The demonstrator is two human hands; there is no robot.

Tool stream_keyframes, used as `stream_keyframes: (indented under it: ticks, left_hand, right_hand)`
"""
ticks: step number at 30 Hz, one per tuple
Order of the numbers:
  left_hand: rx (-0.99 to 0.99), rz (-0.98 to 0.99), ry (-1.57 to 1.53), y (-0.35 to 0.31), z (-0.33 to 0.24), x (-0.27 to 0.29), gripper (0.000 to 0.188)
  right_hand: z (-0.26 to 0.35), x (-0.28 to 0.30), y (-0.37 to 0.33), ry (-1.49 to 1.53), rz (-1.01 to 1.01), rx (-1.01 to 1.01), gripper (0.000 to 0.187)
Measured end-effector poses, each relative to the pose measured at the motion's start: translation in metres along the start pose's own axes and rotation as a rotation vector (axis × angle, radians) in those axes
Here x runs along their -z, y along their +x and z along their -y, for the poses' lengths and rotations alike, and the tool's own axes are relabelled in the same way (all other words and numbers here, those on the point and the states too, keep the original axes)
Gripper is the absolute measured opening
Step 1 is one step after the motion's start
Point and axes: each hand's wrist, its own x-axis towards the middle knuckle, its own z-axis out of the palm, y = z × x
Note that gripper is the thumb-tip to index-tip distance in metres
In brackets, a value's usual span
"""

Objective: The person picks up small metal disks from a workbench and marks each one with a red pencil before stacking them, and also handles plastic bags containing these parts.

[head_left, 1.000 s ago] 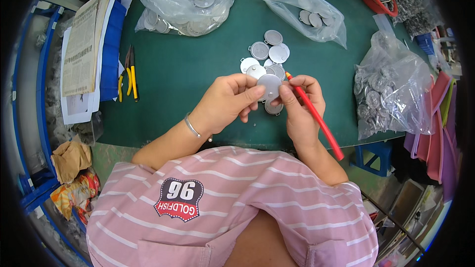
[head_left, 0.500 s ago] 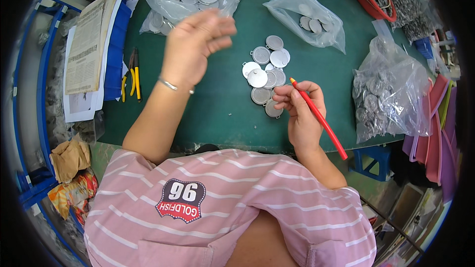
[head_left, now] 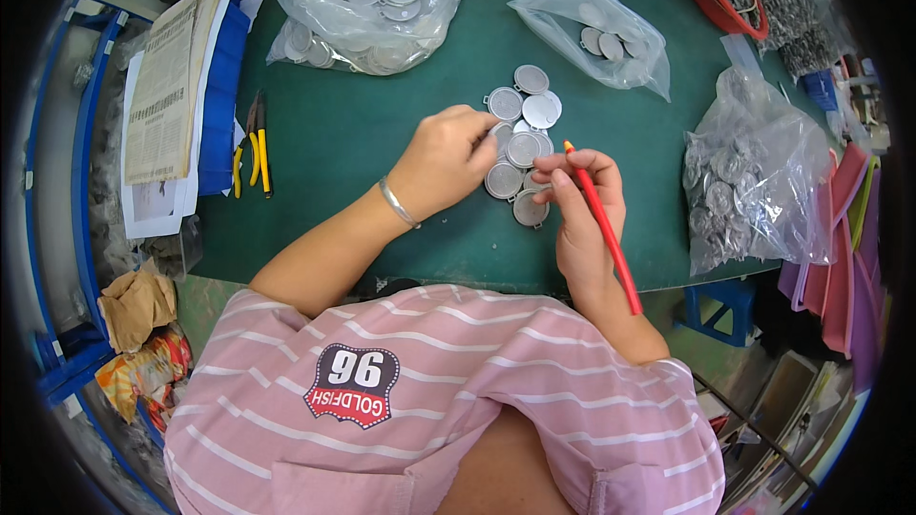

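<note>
A cluster of round grey metal discs (head_left: 531, 79) with small tabs on their rims lies on the green table, some overlapping. Bent over the left side of this cluster, my left hand (head_left: 447, 160) pinches the edge of one metal disc (head_left: 501, 136), which its fingers partly cover. My right hand (head_left: 590, 219) is just right of the cluster, closed around a red pencil (head_left: 607, 229). The pencil slants, its yellowish tip up toward the discs and its other end over my wrist.
Clear plastic bags of discs stand at the far left (head_left: 420, 33) and far middle (head_left: 596, 38). Another bag (head_left: 754, 172) of metal parts is at right, near a red basket (head_left: 701, 0). Yellow-handled pliers (head_left: 256, 157) lie beside a blue bin (head_left: 221, 95) with papers.
My left hand has come down from near the far-left bag to the disc cluster, and its fingers have closed at a disc. My right hand keeps the pencil, tilted slightly more upright.
</note>
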Motion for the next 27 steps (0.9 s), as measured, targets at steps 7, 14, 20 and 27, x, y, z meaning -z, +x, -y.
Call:
stream_keyframes:
  ticks: [7,14,20,27]
  left_hand:
    - [0.630,0.010,-1.077,-0.017,-0.025,0.001,0.017]
    - [0.652,0.082,-0.964,-0.024,-0.037,0.008,0.019]
    - [0.719,-0.074,-1.158,-0.024,-0.037,0.006,0.022]
    - [0.702,-0.086,-1.168,-0.025,-0.038,0.008,0.022]
  right_hand:
    - [-0.001,-0.005,0.003,-0.107,0.013,0.072,0.027]
    - [0.001,-0.006,-0.003,-0.058,0.070,0.060,0.022]
    - [0.002,-0.004,-0.005,-0.429,0.037,0.417,0.029]
    - [0.001,-0.007,-0.012,-0.172,0.016,0.484,0.006]
